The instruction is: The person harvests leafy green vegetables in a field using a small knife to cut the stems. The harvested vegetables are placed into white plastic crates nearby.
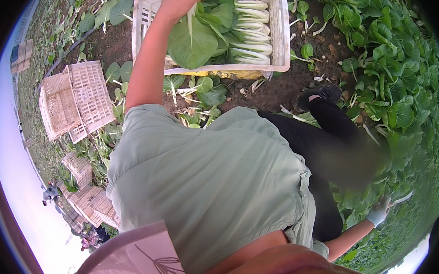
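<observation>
My bare left hand is over a white plastic crate, gripping a leafy bok choy by its pale base. The leaves hang down over the near left part of the crate. Beside them, several bok choy with white stalks lie stacked in a row inside it. Out to the far right, my gloved right hand holds a slim, pale, blade-like tool, apparently a knife, above the green plants. Its handle is hidden in the hand.
Growing bok choy fill the right side. Cut leaves litter the soil near the crate. White crates stand on the left, with more crates behind. Other people are in the distance. My shoe rests on the soil.
</observation>
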`<state>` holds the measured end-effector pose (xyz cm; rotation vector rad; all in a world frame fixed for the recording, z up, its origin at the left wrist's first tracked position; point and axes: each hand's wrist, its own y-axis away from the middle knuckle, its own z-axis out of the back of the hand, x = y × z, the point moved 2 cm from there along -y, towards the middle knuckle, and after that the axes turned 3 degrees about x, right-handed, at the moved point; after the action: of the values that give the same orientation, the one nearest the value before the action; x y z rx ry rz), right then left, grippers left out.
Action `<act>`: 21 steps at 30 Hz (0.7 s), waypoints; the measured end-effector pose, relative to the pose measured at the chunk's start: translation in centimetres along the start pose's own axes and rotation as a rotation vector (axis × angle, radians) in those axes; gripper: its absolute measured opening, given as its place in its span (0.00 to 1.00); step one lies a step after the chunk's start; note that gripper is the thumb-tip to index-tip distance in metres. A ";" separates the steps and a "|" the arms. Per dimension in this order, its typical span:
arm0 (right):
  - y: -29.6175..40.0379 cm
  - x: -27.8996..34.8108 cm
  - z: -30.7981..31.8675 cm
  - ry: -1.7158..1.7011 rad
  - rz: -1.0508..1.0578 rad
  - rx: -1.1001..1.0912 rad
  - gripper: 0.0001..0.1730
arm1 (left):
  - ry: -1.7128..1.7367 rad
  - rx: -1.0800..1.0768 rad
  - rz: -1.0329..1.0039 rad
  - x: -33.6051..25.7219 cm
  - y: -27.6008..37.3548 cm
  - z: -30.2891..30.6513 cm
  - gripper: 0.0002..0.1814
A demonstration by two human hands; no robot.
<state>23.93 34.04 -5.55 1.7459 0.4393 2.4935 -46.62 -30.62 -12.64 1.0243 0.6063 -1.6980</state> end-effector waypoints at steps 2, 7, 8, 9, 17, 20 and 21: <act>-0.1 -0.5 0.5 -0.062 -0.038 -0.039 0.22 | -0.767 0.099 -0.084 -1.9 -1.8 -4.1 0.32; -0.1 -1.8 0.8 0.352 0.007 0.000 0.26 | -1.059 0.154 -0.578 3.2 -5.4 -17.4 0.45; 0.0 -2.2 0.9 0.215 -0.055 -0.036 0.26 | -1.031 0.215 -0.579 5.2 -6.1 -19.3 0.51; 0.3 -2.5 1.3 0.110 -0.113 -0.074 0.26 | -0.997 0.231 -0.629 6.9 -6.6 -20.7 0.53; -0.2 -3.7 2.2 0.219 0.073 -0.116 0.23 | -1.017 0.387 -0.414 10.4 -6.3 -22.9 0.54; -0.1 -3.9 0.5 0.081 -0.026 -0.118 0.21 | -1.143 0.265 -0.745 10.2 -6.3 -22.2 0.52; 0.2 -3.7 -0.5 0.089 0.010 -0.074 0.22 | -1.098 0.219 -0.744 11.0 -6.3 -22.1 0.50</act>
<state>24.80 33.00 -9.03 1.6196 0.3398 2.5673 -46.22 -16.52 -33.85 -0.1668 0.0360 -2.6507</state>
